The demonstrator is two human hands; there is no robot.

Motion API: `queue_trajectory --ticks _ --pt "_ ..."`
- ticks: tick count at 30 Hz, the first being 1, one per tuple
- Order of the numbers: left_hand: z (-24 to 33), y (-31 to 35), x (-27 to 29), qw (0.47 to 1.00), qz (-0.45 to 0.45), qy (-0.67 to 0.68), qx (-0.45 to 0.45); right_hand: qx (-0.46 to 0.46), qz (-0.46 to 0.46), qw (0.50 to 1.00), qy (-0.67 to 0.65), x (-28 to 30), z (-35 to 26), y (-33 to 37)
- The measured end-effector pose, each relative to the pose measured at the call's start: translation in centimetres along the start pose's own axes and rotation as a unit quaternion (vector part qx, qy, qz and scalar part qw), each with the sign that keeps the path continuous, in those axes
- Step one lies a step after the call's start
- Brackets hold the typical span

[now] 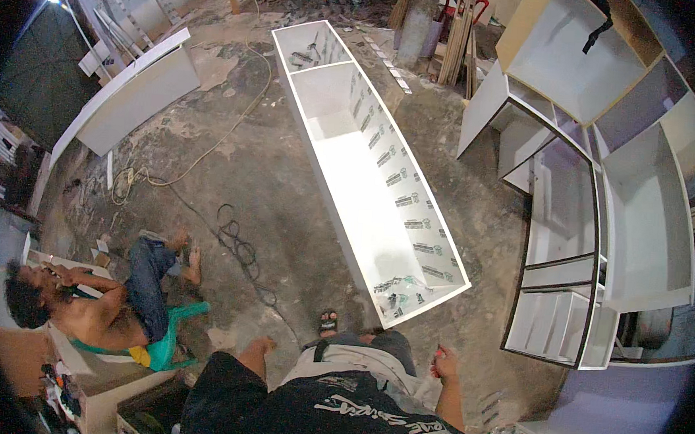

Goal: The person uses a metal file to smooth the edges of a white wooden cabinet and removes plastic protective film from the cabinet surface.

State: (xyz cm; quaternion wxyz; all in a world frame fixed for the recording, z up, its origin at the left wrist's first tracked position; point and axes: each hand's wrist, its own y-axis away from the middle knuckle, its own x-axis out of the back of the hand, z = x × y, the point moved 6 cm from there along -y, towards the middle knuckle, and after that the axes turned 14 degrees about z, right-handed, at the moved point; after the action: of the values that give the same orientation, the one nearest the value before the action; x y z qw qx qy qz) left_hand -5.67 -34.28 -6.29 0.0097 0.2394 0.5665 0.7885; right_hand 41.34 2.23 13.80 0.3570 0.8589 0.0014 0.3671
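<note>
A long white cabinet carcass (pixel 349 189) lies on its back on the floor ahead of me, its open side up and one divider near the far end. Its inner side bears a printed film. My right hand (pixel 443 364) hangs by my right side, short of the cabinet's near corner, with fingers curled around something small. A bit of red shows at the fingertips; I cannot make out what it is. My left hand (pixel 262 345) hangs by my left thigh, touching nothing that I can see; its fingers are too small and unclear to read.
White cabinets (pixel 563 198) with dark edges stand stacked on the right. Another person sits on a green chair (pixel 173 334) at left. A black cable (pixel 238 246) and a pale cord (pixel 207 173) trail over the floor. White panels (pixel 140 93) stand at far left.
</note>
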Motion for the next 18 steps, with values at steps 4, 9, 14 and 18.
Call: queue_trajectory --ticks 4,9,14,18 --pt "-1.1 -1.4 3.3 0.981 0.118 0.055 0.144 0.064 -0.108 0.987 0.100 -2.4 -2.5 1.1" --pt "14.6 -1.8 8.3 0.966 0.187 0.044 -0.174 0.261 -0.160 0.894 0.327 -3.5 -7.9 -1.5" --pt "31.0 -1.8 1.7 0.934 0.163 0.232 -0.215 0.321 -0.166 0.844 0.396 -0.1 -12.3 -4.9" --pt "39.6 -3.6 -6.6 0.937 0.228 0.112 -0.239 0.362 -0.146 0.829 0.401 1.6 -15.5 -9.6"
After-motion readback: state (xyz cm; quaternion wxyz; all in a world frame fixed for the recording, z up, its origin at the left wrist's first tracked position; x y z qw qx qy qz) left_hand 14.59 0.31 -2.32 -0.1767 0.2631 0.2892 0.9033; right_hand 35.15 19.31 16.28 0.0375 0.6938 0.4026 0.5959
